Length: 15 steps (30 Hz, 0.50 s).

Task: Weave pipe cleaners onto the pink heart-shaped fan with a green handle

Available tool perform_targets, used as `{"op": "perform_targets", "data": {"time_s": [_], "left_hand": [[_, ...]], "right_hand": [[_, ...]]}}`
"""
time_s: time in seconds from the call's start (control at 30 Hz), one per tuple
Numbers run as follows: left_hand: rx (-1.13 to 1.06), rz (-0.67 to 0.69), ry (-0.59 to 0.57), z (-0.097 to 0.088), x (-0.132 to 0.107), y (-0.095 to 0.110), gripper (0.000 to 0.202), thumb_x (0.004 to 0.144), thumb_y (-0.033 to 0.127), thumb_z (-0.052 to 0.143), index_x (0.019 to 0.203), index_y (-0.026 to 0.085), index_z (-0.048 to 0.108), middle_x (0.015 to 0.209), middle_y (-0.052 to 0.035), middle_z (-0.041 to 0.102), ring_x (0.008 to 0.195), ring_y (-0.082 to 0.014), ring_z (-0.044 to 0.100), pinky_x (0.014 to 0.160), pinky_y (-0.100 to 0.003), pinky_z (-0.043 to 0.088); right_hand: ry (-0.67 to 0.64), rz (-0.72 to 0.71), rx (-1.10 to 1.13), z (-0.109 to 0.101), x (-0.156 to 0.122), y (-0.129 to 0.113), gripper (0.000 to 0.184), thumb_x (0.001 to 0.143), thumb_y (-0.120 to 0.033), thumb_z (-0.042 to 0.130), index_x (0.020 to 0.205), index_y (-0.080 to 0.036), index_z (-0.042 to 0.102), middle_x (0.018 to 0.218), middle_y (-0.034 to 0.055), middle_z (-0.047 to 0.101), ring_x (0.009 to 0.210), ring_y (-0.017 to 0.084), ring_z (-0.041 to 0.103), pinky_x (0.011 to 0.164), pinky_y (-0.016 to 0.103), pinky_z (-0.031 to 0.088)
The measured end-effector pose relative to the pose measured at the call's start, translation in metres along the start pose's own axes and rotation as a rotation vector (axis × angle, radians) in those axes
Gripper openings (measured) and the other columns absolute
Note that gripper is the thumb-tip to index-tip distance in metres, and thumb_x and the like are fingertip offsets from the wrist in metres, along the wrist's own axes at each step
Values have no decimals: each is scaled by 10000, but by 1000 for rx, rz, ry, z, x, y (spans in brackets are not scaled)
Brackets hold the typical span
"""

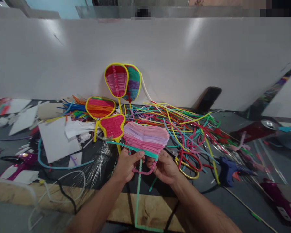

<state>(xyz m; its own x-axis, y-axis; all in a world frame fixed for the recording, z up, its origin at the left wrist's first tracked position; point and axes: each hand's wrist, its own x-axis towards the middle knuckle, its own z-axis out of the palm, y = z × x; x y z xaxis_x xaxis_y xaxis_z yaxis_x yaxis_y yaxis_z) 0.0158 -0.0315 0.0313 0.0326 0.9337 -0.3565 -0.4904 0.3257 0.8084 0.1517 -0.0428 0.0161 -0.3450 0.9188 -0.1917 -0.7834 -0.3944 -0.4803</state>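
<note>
A fan-shaped panel of pipe cleaners [146, 136], striped in pink and lilac, is held between my two hands. Along its near edge run teal pipe cleaners [133, 148], with one loose end sticking out to the left. My left hand [125, 166] pinches the left part of this edge, thumb on top. At the right end, the fingers of my right hand [165, 166] are closed on the same edge. A pink fuzzy outline strip [145, 173] loops below, between the hands. A pale green bent stem [138, 197] hangs down beneath the panel.
Yellow-rimmed pipe-cleaner fans [116, 81] stand against the white board [63, 58]. Loose pipe cleaners [184, 113] are piled behind. Scissors [190, 170], a blue glue gun [229, 171], a can [254, 129] and a phone [208, 98] lie rightward; white paper [58, 139] lies left.
</note>
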Motion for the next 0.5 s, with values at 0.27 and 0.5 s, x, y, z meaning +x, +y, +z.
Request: {"op": "perform_targets", "data": {"time_s": [0.27, 0.5], "left_hand": [[-31, 88, 133, -6, 6, 8, 385, 516, 221, 822, 779, 169, 547, 559, 59, 613, 481, -81, 575, 436, -155, 440], [7, 133, 129, -5, 8, 0, 313, 553, 226, 809, 766, 160, 589, 584, 44, 635, 512, -90, 595, 486, -174, 468]], "right_hand": [[328, -347, -497, -17, 7, -1, 219, 738, -357, 699, 902, -229, 630, 751, -26, 642, 659, 106, 588, 613, 227, 480], [195, -319, -675, -9, 0, 3, 264, 719, -357, 708, 951, -232, 684, 931, 24, 698, 855, 171, 612, 798, 316, 470]]}}
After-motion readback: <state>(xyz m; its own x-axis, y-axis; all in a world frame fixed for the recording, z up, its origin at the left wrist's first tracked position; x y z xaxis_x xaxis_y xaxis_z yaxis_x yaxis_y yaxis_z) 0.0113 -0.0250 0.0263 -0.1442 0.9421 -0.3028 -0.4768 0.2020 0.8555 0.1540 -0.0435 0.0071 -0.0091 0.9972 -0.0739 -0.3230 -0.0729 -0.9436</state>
